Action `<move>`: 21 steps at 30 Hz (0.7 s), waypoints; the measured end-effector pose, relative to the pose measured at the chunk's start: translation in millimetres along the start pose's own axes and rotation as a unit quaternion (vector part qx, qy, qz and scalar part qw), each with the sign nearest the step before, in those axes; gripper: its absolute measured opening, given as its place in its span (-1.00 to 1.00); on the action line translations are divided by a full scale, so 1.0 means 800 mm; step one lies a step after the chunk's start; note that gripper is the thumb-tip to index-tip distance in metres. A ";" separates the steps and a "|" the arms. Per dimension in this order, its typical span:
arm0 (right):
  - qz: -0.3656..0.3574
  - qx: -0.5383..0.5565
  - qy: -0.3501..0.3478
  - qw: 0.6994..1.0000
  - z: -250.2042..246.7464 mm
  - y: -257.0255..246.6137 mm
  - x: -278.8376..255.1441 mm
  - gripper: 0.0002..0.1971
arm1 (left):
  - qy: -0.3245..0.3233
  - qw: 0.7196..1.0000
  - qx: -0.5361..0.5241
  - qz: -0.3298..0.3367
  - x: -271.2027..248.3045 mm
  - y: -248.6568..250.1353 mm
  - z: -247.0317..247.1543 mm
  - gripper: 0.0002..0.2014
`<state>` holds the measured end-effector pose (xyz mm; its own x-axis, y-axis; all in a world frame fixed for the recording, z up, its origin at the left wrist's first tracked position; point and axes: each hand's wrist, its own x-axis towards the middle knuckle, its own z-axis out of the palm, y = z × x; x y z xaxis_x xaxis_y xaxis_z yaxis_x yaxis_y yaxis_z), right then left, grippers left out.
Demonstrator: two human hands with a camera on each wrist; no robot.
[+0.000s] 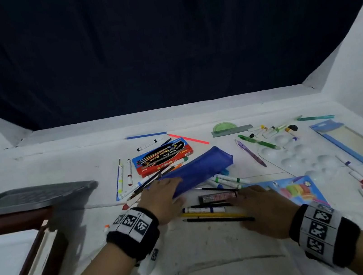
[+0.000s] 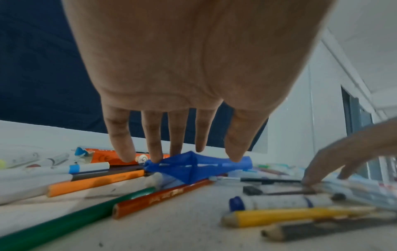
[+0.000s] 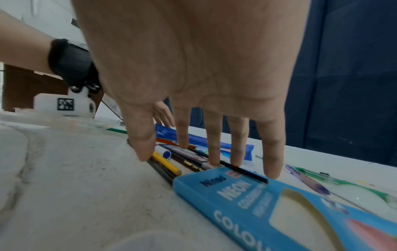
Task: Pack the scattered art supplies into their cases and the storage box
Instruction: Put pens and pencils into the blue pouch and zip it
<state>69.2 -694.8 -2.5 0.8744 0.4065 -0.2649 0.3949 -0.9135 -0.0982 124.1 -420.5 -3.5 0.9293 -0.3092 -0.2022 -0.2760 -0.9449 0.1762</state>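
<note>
Left hand point(image 1: 162, 200) fingers point(image 2: 154, 149) apart, flat on blue mesh pencil pouch point(image 1: 198, 170); right hand point(image 1: 262, 210) fingers point(image 3: 214, 144) splayed near side of pouch. Risk: sweeping loose yellow pencil point(image 1: 208, 214) off white worktop point(image 1: 60, 161).

Bare worktop point(image 1: 65, 160) lies along the left and near edges; pens point(image 1: 227, 180), pouch point(image 1: 201, 168) and boxes point(image 1: 162, 156) crowd the middle and right.

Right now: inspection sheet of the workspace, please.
Surface: white tabletop, scuffed.
Job's things: blue mesh pencil pouch; red coloured-pencil box; grey storage box lid at left.
Clutter: yellow pencil, markers, white paint palette, blue neon-colour pack.
Grippers: left hand fingers straight, touching the pouch; right hand flat, fingertips on the loose pencils.
Cables: nothing seen.
Surroundings: dark blue curtain, white walls.
</note>
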 end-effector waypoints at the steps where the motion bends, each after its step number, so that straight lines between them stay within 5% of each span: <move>1: -0.002 -0.018 -0.002 1.000 0.001 0.001 0.005 -0.39 | -0.014 0.999 0.034 0.001 0.007 -0.001 -0.002 -0.45; 5: -0.004 -0.062 0.002 0.998 -0.001 0.005 0.022 -0.46 | 0.001 0.995 0.099 0.005 0.022 -0.010 -0.012 -0.45; 12: -0.016 -0.018 0.003 1.000 -0.013 0.023 0.040 -0.57 | 0.022 0.996 0.052 0.070 0.017 -0.023 -0.039 -0.62; 17: -0.007 0.020 0.000 1.000 -0.019 0.030 0.050 -0.68 | -0.056 0.995 -0.025 0.074 0.015 -0.035 -0.044 -0.75; 21: 0.013 0.021 0.001 1.000 -0.023 0.028 0.057 -0.74 | -0.074 0.996 0.010 0.049 0.026 -0.032 -0.038 -0.71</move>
<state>122.7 -696.2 0.8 0.8845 0.3834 -0.2659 0.3605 -0.9234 -0.1320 158.3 -400.0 17.2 0.8522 -0.4106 -0.3243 -0.3693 -0.9111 0.1832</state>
